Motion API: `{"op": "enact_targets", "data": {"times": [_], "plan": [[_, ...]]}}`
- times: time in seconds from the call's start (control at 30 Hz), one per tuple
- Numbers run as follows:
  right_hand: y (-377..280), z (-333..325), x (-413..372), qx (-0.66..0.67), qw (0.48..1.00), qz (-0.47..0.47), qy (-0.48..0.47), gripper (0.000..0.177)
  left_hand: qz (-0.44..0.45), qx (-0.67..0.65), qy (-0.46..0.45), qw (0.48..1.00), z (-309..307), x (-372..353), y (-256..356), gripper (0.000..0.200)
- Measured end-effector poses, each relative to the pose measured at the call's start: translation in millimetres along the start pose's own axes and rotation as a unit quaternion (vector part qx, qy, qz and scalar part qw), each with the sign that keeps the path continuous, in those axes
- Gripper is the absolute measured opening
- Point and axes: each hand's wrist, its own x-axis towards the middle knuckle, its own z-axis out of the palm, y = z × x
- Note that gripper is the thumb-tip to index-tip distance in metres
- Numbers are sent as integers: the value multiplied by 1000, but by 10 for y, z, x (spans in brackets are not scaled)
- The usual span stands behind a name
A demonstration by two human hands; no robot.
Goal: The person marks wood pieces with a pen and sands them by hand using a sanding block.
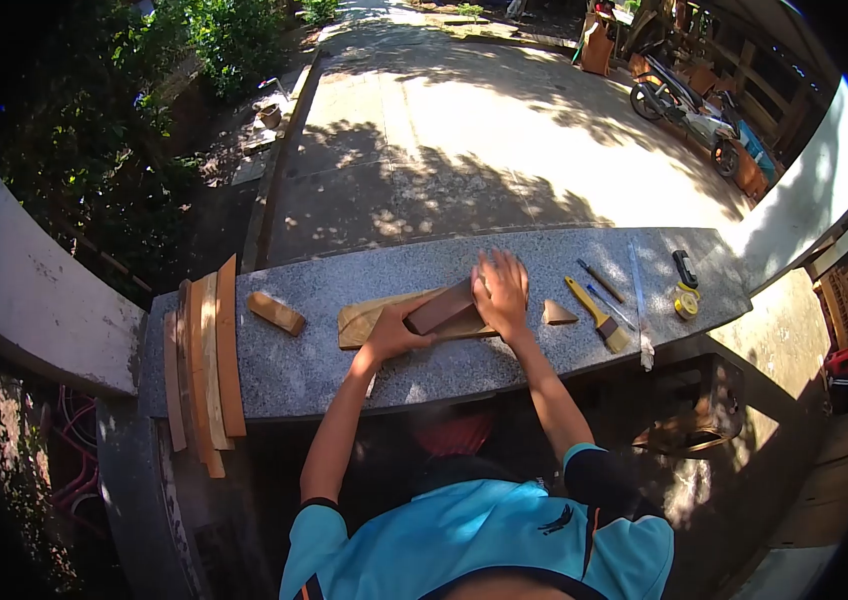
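A dark reddish-brown block (441, 308) lies at a slant over a light wooden board (356, 325) on the speckled stone counter (294, 385). My left hand (397, 332) grips the block's near left end, thumb and fingers around it. At its far right end, my right hand (501, 292) is closed over the block. The board's right part is partly hidden under the block and my hands. Just right of my right hand sits a small wooden wedge (559, 313).
Several wood strips (206, 355) lie across the counter's left end, near a short wood block (276, 313). On the right are a paintbrush (599, 316), a pen (602, 282), a clear ruler (640, 295), a yellow tape roll (686, 304) and a black-and-yellow tool (684, 268).
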Motion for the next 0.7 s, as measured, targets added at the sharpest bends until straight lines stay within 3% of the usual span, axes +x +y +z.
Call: {"op": "enact_targets", "data": {"times": [0.03,0.07,0.13,0.17,0.23,0.3,0.4,0.43,0.47,0.5,0.57,0.67,0.7], "plan": [[179,385,-63,-13,993,79,86,45,17,23,18,999,-3,25,-40,63],[32,271,-57,6,999,-38,22,44,18,24,-3,1000,-70,78,12,63],[-444,-177,-156,42,959,-262,-105,44,18,27,-51,998,-208,147,140,62],[-460,-209,-148,103,939,-302,-130,43,25,17,-40,999,-214,161,98,62],[-236,-43,-37,32,994,-107,-19,45,34,-5,-21,999,-159,148,-93,61],[-83,249,-42,-54,993,36,98,47,70,59,-5,996,-134,188,-215,60],[-551,-51,-220,34,966,-250,-55,46,144,166,43,975,-110,174,-266,61],[-524,-122,-193,69,952,-285,-83,45,175,192,42,965,-130,215,-299,61],[-394,-77,-105,44,979,-193,-45,44,204,222,42,953,-186,221,-329,62],[-194,29,-22,20,995,-99,-10,44,103,218,16,970,-226,114,-168,72],[-56,283,-21,-34,993,88,64,44,84,224,29,971,-180,126,-344,70],[-617,-42,-253,23,969,-231,-90,46,73,214,14,974,-171,139,-394,72],[-574,-41,-189,18,979,-189,-74,45,71,218,24,973,-149,129,-444,72]]}}
